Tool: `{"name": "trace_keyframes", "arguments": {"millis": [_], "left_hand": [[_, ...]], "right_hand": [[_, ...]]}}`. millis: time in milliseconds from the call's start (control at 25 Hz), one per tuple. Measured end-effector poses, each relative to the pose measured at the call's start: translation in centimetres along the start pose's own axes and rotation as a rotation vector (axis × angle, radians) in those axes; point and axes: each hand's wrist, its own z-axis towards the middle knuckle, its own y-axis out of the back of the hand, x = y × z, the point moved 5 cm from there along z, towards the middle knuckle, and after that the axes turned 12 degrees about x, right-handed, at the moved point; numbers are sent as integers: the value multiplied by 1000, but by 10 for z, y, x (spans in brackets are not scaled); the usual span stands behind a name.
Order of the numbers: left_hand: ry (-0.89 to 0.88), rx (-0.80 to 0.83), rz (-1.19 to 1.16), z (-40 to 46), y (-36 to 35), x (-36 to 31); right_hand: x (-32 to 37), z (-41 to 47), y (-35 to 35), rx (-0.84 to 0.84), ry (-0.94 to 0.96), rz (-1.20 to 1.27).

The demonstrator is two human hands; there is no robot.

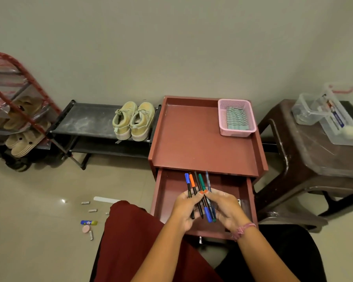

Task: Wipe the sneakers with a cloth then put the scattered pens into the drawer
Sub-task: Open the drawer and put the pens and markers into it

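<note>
Both my hands hold a bunch of several pens (200,186) over the open drawer (167,192) of the red-brown cabinet (192,139). My left hand (184,208) grips the bunch from the left, my right hand (224,208) from the right, fingertips meeting across the pens. The pen caps are blue, orange, black and green. A pair of pale green sneakers (134,121) stands on a low black shoe rack (86,121) left of the cabinet. The striped cloth (237,118) lies in a pink basket (222,110) on the cabinet top.
On the floor at left lie a glue stick (89,222), a pink round eraser (86,228), several chalk bits and a white strip (106,199). A red rack with sandals (18,110) stands far left. A brown plastic stool (306,151) with clear boxes (334,117) is at right.
</note>
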Motion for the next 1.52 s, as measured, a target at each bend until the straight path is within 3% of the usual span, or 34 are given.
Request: {"name": "trace_keyframes", "arguments": {"millis": [360,680,1280,1520], "left_hand": [[144,-72,123,50,0,48],[241,-178,150,102,24,70],[226,-468,-35,133,66,121],[206,-447,-50,131,64,117]], "right_hand": [[-32,28,62,-66,-151,-75],[-57,81,120,-261,-201,-191],[-103,168,168,-399,-263,-1012],[-110,166,167,-449,-337,-1226]]}}
